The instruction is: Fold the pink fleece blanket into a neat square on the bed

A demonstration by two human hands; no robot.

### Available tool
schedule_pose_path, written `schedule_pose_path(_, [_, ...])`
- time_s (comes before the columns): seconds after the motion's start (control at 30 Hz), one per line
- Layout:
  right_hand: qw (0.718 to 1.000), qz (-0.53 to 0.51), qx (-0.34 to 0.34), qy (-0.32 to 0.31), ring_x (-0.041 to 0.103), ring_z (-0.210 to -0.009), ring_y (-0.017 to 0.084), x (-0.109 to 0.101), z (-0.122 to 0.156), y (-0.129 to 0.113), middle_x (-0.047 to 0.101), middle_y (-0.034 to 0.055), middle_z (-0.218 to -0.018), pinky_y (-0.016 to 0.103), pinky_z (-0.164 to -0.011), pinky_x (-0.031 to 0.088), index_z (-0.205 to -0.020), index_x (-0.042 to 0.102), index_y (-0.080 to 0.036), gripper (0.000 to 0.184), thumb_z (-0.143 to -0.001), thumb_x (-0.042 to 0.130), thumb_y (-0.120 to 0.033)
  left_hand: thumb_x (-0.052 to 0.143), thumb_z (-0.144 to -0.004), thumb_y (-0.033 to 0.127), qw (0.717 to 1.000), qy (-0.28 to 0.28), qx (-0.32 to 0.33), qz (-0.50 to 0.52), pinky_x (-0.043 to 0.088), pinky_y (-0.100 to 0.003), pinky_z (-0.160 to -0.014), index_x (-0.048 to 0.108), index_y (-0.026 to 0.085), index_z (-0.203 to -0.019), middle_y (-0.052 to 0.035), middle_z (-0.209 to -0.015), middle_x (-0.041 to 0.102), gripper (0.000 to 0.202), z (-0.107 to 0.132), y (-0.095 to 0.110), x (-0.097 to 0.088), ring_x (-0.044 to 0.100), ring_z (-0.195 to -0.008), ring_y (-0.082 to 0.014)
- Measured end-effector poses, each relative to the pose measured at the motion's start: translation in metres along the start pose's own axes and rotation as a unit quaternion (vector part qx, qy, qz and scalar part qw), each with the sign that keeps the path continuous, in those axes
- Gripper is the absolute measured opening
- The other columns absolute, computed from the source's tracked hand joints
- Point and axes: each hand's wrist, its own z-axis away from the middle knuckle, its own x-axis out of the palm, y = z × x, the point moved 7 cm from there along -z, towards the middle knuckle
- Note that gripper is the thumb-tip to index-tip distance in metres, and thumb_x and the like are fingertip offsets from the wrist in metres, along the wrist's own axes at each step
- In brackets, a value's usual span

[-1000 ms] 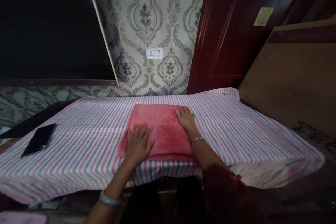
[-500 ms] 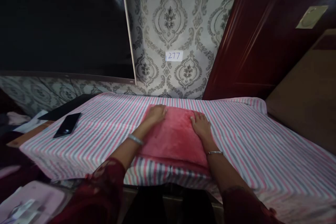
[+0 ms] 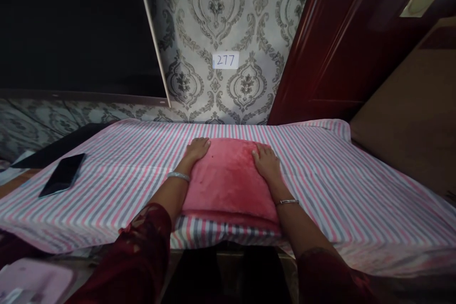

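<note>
A folded pink fleece cloth (image 3: 230,178) lies in the middle of a table covered with a pink, grey and white striped sheet (image 3: 124,171). My left hand (image 3: 197,149) rests flat on the cloth's far left corner, fingers stretched out. On the far right corner lies my right hand (image 3: 266,163), also flat with fingers apart. Both wrists wear bangles and both arms have dark red sleeves.
A black phone (image 3: 62,181) lies on the sheet at the left, near a dark flat object (image 3: 53,149) at the table's back left. Behind are patterned wallpaper with a "277" label (image 3: 225,60), a dark screen (image 3: 71,28), a red-brown door (image 3: 342,42) and a brown board (image 3: 409,114) at right.
My left hand moved from the cloth's near left part up to its far left corner. My right hand stayed at the far right corner. The camera view shifted.
</note>
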Motion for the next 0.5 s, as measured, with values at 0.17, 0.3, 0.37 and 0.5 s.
schedule_pose_path(0.17, [1.000, -0.002, 0.003, -0.003, 0.031, -0.148, 0.030, 0.002, 0.000, 0.002, 0.040, 0.0131, -0.161, 0.054, -0.115, 0.035, -0.157, 0.039, -0.021, 0.060, -0.106, 0.023, -0.048, 0.024, -0.103, 0.039, 1.000, 0.017, 0.020, 0.018, 0.037, -0.042, -0.118, 0.049, 0.022, -0.150, -0.0070, -0.158, 0.047, 0.056, 0.001, -0.003, -0.002, 0.040, -0.147, -0.0230])
schedule_pose_path(0.3, [1.000, -0.010, 0.004, -0.005, 0.031, -0.148, 0.030, 0.001, 0.001, 0.002, 0.037, 0.0125, -0.162, 0.055, -0.115, 0.034, -0.157, 0.038, -0.022, 0.060, -0.106, 0.020, -0.048, 0.024, -0.103, 0.034, 0.999, 0.027, 0.027, 0.018, 0.035, -0.040, -0.119, 0.049, 0.020, -0.150, -0.0075, -0.158, 0.047, 0.055, 0.004, -0.001, -0.006, 0.041, -0.147, -0.0201])
schedule_pose_path(0.37, [1.000, -0.010, 0.006, -0.007, 0.030, -0.148, 0.029, 0.000, 0.001, 0.001, 0.036, 0.0120, -0.163, 0.054, -0.116, 0.034, -0.157, 0.038, -0.022, 0.060, -0.106, 0.019, -0.049, 0.025, -0.103, 0.036, 0.999, 0.026, 0.020, 0.009, 0.032, -0.047, -0.121, 0.048, 0.019, -0.150, -0.0105, -0.160, 0.045, 0.055, 0.007, 0.005, -0.011, 0.038, -0.149, -0.0238])
schedule_pose_path(0.5, [1.000, 0.000, 0.010, -0.014, 0.029, -0.149, 0.029, 0.000, 0.002, 0.000, 0.035, 0.0121, -0.163, 0.054, -0.116, 0.034, -0.158, 0.036, -0.022, 0.061, -0.107, 0.020, -0.049, 0.029, -0.103, 0.048, 0.998, 0.047, 0.026, -0.018, 0.013, -0.064, -0.123, 0.040, 0.018, -0.155, -0.0165, -0.164, 0.035, 0.061, 0.031, 0.033, -0.025, 0.023, -0.155, -0.0318])
